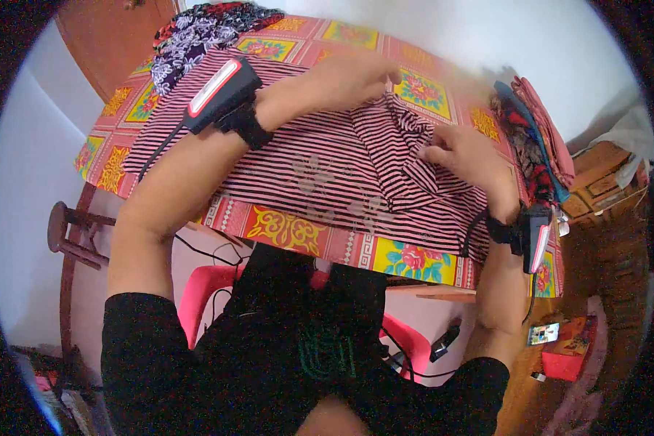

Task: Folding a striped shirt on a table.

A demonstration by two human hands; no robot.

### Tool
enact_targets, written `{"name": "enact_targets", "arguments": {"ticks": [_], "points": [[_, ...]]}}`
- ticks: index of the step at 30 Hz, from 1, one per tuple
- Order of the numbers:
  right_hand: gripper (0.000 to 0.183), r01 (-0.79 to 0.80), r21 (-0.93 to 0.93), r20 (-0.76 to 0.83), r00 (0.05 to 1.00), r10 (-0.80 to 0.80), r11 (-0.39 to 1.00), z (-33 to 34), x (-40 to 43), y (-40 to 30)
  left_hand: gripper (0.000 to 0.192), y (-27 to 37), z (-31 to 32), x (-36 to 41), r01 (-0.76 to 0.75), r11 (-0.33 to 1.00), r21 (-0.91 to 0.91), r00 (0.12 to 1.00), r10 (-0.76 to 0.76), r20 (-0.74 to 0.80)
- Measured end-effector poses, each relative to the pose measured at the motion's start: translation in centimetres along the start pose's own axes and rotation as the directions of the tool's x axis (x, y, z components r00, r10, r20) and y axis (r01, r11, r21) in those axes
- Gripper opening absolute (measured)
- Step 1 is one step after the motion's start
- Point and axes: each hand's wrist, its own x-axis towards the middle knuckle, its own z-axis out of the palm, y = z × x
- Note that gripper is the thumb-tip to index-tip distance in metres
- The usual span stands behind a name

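A pink-and-black striped garment [305,147] with a pale flower print lies spread on the table before me. Its right part is folded over, and the cloth bunches up between my hands. My left hand [354,79] reaches across the far side, fingertips closed on the cloth at the top of the fold; its thumb is mostly hidden. At the right, my right hand [466,155] pinches the bunched striped cloth between thumb and curled fingers. Each wrist wears a strapped black device with a cable.
A flowered, patterned tablecloth [289,229] covers the table. Crumpled dark floral cloth [196,49] lies at the far left, and folded clothes [539,136] are stacked at the right edge. A pink chair [204,294] is below. A phone [543,334] lies beside a red box [569,349] at lower right.
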Motion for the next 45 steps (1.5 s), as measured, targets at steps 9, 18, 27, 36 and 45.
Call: {"name": "enact_targets", "arguments": {"ticks": [9, 18, 27, 36, 45], "points": [[0.026, 0.058, 0.038, -0.065, 0.996, -0.055, 0.998, 1.3, 0.2, 0.1, 0.036, 2.2, 3.0, 4.3, 0.22, 0.96, 0.174, 0.929, -0.261, 0.263], [0.021, 0.121, 0.05, -0.045, 0.992, -0.119, 0.991, 1.2, 0.1, 0.6, 0.022, 0.2, 4.2, 3.5, 0.231, 0.963, 0.138, 0.931, -0.26, 0.257], [0.032, 0.074, 0.171, -0.006, 0.997, -0.074, 0.982, -0.9, -1.1, -1.3, 0.03, 0.0, 4.2, 3.4, 0.316, 0.946, 0.074, 0.899, -0.323, 0.294], [0.022, 0.266, 0.118, 0.07, 0.959, -0.275, 0.957, 0.3, -0.9, -2.2, 0.032, 0.5, 4.3, 3.4, 0.297, 0.947, 0.122, 0.896, -0.32, 0.306], [0.018, 0.242, 0.337, 0.077, 0.956, -0.282, 0.91, -2.4, -2.0, -2.0, 0.028, 0.6, 3.3, 3.2, 0.286, 0.949, 0.132, 0.929, -0.308, 0.204]]}}
